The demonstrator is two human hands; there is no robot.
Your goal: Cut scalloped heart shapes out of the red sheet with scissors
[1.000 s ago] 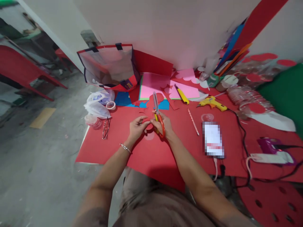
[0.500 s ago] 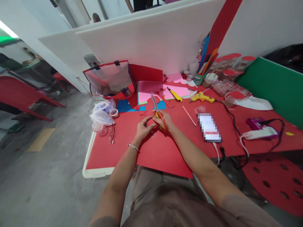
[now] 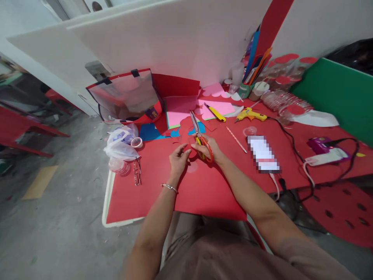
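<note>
My right hand (image 3: 214, 149) is closed round the scissors (image 3: 198, 131), which have orange and yellow handles and blades pointing away from me. To its left, my left hand (image 3: 179, 158) has its thumb and fingers drawn together, a bracelet on the wrist. Something small and red seems to lie between the two hands, but it blends into the red sheet (image 3: 128, 202) below. A pale round disc (image 3: 192, 167) rests on that sheet just under my hands. Blue paper (image 3: 151, 132) and pink paper (image 3: 182, 111) lie beyond the blades.
A yellow cutter knife (image 3: 215, 112), a glue gun (image 3: 250, 114), a striped pencil-like stick (image 3: 236, 140) and a phone (image 3: 264, 153) lie to the right. On the left are eyeglasses (image 3: 137, 171), a plastic bag (image 3: 121, 144) and a tote bag (image 3: 124, 97). Lidded cups (image 3: 282, 81) stand at the back right.
My view has shifted a little. My hands have moved slightly apart, and the pale disc below them now shows. The scissors stay in my right hand.
</note>
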